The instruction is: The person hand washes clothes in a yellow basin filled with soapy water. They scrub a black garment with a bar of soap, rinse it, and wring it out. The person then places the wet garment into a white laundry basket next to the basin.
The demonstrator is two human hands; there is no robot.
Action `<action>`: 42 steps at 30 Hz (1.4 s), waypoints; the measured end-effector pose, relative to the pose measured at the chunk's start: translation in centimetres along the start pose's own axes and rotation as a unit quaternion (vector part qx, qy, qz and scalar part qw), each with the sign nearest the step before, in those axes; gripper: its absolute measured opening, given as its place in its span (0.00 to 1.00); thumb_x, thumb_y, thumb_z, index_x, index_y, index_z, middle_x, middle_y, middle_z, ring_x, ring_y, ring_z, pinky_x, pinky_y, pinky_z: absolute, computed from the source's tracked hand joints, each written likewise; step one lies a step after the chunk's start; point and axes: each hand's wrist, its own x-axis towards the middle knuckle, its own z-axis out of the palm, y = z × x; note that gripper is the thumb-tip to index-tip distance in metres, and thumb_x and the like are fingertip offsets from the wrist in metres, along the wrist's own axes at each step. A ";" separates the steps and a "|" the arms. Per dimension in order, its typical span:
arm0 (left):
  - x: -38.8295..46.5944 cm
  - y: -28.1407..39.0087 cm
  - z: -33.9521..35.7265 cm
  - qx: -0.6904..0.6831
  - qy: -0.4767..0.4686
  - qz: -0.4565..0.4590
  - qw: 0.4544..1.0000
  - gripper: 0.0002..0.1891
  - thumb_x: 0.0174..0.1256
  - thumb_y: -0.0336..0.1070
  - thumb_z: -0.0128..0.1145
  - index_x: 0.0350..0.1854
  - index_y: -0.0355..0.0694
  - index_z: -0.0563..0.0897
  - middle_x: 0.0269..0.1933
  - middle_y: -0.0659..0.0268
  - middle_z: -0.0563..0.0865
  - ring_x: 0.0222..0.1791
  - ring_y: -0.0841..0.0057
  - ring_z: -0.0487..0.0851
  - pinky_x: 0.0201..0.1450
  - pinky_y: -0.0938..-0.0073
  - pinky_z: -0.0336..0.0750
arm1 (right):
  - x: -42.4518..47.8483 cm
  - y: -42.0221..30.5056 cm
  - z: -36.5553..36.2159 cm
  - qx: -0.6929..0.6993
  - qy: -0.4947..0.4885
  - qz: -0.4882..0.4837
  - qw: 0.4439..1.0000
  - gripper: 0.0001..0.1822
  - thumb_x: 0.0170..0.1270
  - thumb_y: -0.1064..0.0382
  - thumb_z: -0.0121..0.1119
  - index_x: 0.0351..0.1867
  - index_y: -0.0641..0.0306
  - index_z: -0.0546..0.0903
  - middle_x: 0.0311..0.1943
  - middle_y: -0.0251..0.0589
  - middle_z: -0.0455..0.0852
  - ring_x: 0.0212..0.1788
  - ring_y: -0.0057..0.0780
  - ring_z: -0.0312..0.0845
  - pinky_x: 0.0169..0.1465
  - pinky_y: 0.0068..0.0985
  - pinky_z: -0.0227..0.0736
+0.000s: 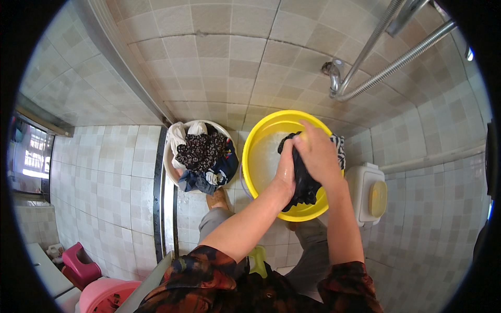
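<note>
A wet black cloth (302, 178) hangs bunched between my hands over a yellow plastic basin (256, 187). My left hand (286, 166) grips it from the left side, thumb up. From the right, my right hand (318, 154) lies over the cloth with its fingers bent across the top. A small yellowish patch shows under those fingers; whether it is soap I cannot tell. Cloudy, sudsy water (266, 152) fills the basin's left part. Over the right rim hangs a black-and-white striped cloth (339, 150), partly hidden by my right hand.
To the left stands a white basin (169, 168) heaped with clothes (201, 152). A white lidded bin (362, 191) with a yellow dish (377, 198) is at right. Metal shower hoses (395, 60) hang above. A green stool (257, 260), a pink stool (80, 260) and a pink tub (105, 289) are lower down.
</note>
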 end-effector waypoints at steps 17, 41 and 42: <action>0.8 -0.9 0.1 0.000 -0.021 -0.013 1.000 0.27 0.68 0.62 0.50 0.52 0.44 0.84 0.49 0.61 0.87 0.48 0.66 0.86 0.56 0.62 0.82 | -14.6 25.3 -8.4 0.387 0.193 0.395 0.811 0.21 0.70 0.59 0.58 0.64 0.57 0.75 0.40 0.41 0.82 0.33 0.25 0.78 0.39 0.26 0.78; 1.0 -1.7 -1.4 0.008 0.000 0.003 1.000 0.25 0.68 0.61 0.51 0.49 0.43 0.84 0.45 0.63 0.88 0.44 0.68 0.87 0.51 0.63 0.83 | -13.3 19.8 -5.1 0.315 0.101 0.271 0.904 0.25 0.78 0.52 0.50 0.71 0.57 0.69 0.55 0.45 0.81 0.48 0.37 0.84 0.49 0.31 0.81; 0.8 -1.6 -1.2 0.006 -0.018 -0.004 1.000 0.25 0.69 0.60 0.51 0.50 0.43 0.84 0.46 0.62 0.88 0.44 0.68 0.87 0.51 0.63 0.83 | -11.8 15.8 -4.0 0.374 0.048 0.284 0.882 0.26 0.79 0.49 0.47 0.73 0.54 0.68 0.58 0.44 0.80 0.51 0.38 0.84 0.50 0.32 0.81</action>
